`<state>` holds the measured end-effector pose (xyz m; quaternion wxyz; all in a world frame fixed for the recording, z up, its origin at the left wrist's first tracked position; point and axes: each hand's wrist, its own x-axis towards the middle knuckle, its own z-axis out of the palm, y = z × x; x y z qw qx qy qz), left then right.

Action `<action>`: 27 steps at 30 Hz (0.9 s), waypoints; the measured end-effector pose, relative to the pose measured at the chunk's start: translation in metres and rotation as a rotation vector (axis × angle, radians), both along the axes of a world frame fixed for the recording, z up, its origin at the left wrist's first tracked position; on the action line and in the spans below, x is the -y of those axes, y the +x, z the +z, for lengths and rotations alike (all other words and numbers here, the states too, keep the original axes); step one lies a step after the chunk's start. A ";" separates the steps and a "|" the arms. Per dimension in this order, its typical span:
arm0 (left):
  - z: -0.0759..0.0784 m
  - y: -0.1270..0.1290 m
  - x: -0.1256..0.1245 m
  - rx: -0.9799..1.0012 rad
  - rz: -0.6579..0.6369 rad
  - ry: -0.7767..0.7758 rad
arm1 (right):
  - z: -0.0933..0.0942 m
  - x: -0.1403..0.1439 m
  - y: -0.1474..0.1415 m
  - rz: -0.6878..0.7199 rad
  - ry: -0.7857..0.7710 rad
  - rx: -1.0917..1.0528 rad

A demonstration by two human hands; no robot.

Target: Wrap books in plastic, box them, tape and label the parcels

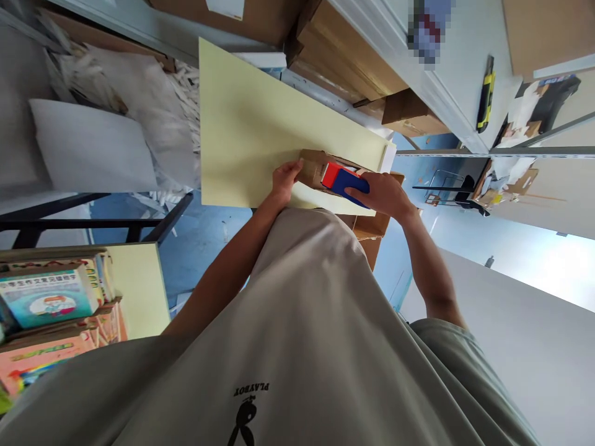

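Note:
A small brown cardboard box (314, 168) lies on the near edge of a pale yellow tabletop (246, 124). My left hand (285, 178) grips the box's left end. My right hand (383, 194) is closed around a red and blue tape dispenser (343, 178), which is pressed against the box's right side. My grey shirt fills the lower part of the view and hides whatever is below the hands.
Large cardboard boxes (344, 56) are stacked beyond the table. A yellow utility knife (486, 93) lies on a white surface at the upper right. Colourful books (46, 300) stand at the lower left, near white padding and paper shreds (116, 105). The floor (204, 229) is blue.

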<state>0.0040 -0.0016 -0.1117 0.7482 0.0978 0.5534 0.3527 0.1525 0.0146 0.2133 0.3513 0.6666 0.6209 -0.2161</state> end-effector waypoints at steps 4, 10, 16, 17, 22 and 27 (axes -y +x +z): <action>-0.018 0.010 0.002 -0.039 0.019 0.051 | -0.005 -0.005 -0.004 0.015 -0.022 0.042; -0.029 0.024 -0.001 -0.064 0.033 0.102 | -0.006 -0.011 -0.004 0.003 -0.019 0.067; -0.029 0.031 -0.005 -0.173 0.037 0.202 | -0.009 -0.012 -0.005 0.002 -0.022 0.095; -0.029 0.032 -0.005 -0.183 0.028 0.201 | -0.009 -0.012 -0.005 0.004 -0.019 0.095; -0.031 0.031 -0.003 -0.200 -0.033 0.231 | -0.012 -0.011 -0.005 -0.002 -0.015 0.070; -0.030 0.020 -0.004 -0.350 -0.074 0.164 | -0.007 -0.012 -0.008 -0.014 -0.020 0.054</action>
